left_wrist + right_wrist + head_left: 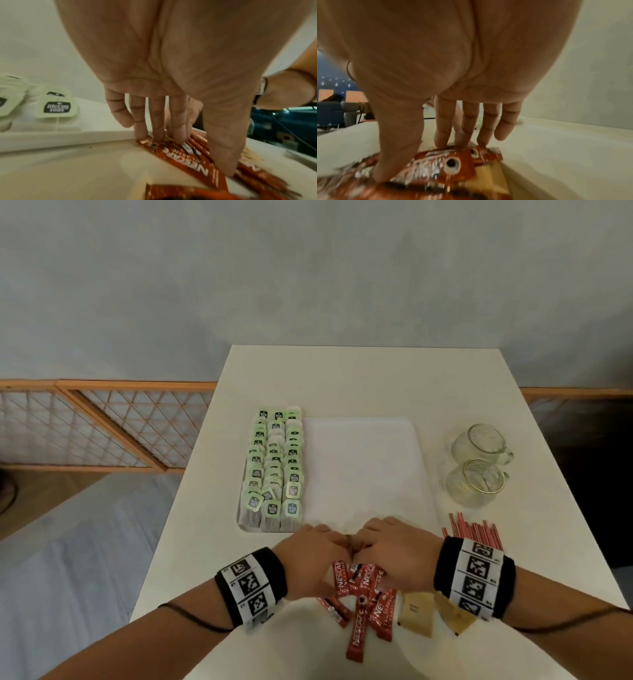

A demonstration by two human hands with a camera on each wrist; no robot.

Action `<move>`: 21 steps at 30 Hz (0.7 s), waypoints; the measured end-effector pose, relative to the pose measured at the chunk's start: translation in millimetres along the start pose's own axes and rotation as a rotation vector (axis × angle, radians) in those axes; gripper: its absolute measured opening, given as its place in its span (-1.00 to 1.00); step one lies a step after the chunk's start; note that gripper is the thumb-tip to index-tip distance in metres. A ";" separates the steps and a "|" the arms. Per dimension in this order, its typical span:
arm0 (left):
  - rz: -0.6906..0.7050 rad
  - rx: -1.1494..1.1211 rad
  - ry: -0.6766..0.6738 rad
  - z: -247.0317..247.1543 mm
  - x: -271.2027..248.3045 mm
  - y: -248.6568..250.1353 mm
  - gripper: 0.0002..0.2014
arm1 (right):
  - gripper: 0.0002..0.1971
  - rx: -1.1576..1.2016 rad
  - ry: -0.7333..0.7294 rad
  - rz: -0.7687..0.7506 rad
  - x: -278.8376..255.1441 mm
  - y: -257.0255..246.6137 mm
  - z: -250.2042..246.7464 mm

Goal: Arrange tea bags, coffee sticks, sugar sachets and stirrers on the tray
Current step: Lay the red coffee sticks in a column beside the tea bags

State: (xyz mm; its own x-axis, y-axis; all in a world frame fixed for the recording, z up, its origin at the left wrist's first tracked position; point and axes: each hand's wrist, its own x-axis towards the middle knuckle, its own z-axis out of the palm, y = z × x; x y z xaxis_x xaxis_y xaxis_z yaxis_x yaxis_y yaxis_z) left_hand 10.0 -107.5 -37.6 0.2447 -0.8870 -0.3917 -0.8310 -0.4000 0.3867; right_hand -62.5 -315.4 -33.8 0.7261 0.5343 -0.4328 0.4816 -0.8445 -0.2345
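The white tray [359,460] lies mid-table [376,378]. Its left strip is packed with tea bags [274,460] in three rows, green tags up; the rest of the tray is bare. Right of the tray two glass mugs [479,463] lie on their sides, one just nearer than the other, nothing visible in them. Nearer again, a bundle of red stirrers [474,530] lies on the table, partly hidden by the right wristband [474,577].

The coffee sticks [363,594] lie in a loose red heap on the table just in front of the tray's near edge, some fanning toward the viewer. Tan sugar sachets [419,613] lie beside them on the right, one tucked under the heap in the right wrist view.

Both hands are on the heap, side by side. The left hand [310,563] has its fingers [157,121] almost straight and slightly apart, three tips pressing the far ends of the sticks by the tray rim, little finger lifted clear, thumb down on a stick nearer the wrist. The right hand [394,553] mirrors it: fingers [469,125] extended, slightly spread, three tips on the sticks' far ends, little finger raised, thumb pressing the heap; whether either hand actually pinches a stick cannot be told
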 end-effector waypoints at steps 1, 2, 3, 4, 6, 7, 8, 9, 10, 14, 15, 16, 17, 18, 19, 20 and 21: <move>-0.008 0.058 -0.016 2.1 1.0 4.1 -0.51 | -0.51 -0.024 -0.002 0.005 -0.9 -0.5 3.2; -0.023 0.107 -0.025 4.2 2.0 7.0 -0.49 | -0.52 -0.046 0.002 0.014 -1.7 -1.0 5.8; -0.041 0.149 -0.026 6.0 3.2 9.5 -0.48 | -0.53 -0.067 0.011 0.023 -2.6 -0.9 7.9; -0.059 0.184 -0.021 7.8 4.6 11.0 -0.50 | -0.55 -0.082 0.021 0.030 -3.6 -1.2 9.0; -0.092 0.225 -0.016 8.6 7.0 11.8 -0.59 | -0.58 -0.089 0.042 0.047 -4.6 -0.9 11.0; -0.106 0.239 -0.014 8.5 8.1 11.2 -0.65 | -0.60 -0.084 0.045 0.061 -5.3 -0.1 12.1; -0.119 0.253 -0.012 8.6 9.7 9.9 -0.71 | -0.63 -0.076 0.044 0.076 -6.0 1.5 13.1; -0.132 0.257 -0.011 7.8 10.7 9.1 -0.76 | -0.66 -0.067 0.047 0.090 -6.6 3.7 14.0; -0.142 0.257 -0.005 7.9 12.0 7.3 -0.78 | -0.67 -0.055 0.051 0.106 -7.5 6.6 14.9; -0.235 0.045 0.024 5.5 13.4 3.1 -0.76 | -0.67 0.103 0.102 0.177 -15.7 20.7 10.7; -0.267 -0.063 0.039 4.3 12.0 2.8 -0.78 | -0.71 0.186 0.143 0.198 -19.5 24.0 8.5; -0.287 -0.177 0.063 2.9 10.2 3.0 -0.82 | -0.75 0.277 0.187 0.216 -23.6 27.0 6.4; -0.299 -0.272 0.096 1.2 8.4 3.5 -0.85 | -0.78 0.360 0.220 0.234 -27.7 29.0 4.5; -0.310 -0.358 0.121 -0.3 8.1 4.1 -0.85 | -0.80 0.425 0.243 0.245 -30.7 30.2 2.8; -0.326 -0.464 0.142 -1.7 8.7 5.0 -0.83 | -0.81 0.478 0.263 0.250 -32.5 30.3 1.7; -0.352 -0.610 0.159 -3.2 10.2 6.4 -0.79 | -0.83 0.529 0.283 0.251 -33.2 29.5 1.3; -0.383 -0.788 0.179 -4.6 12.8 7.7 -0.76 | -0.84 0.579 0.303 0.254 -32.8 27.9 0.9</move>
State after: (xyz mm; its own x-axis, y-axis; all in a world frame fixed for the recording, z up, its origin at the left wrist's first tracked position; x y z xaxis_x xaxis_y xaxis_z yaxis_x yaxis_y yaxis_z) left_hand 9.0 -123.0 -35.8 0.5639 -0.6565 -0.5010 -0.1082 -0.6602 0.7433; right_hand -73.3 -356.5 -27.0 0.9268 0.2341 -0.2935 0.0014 -0.7840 -0.6208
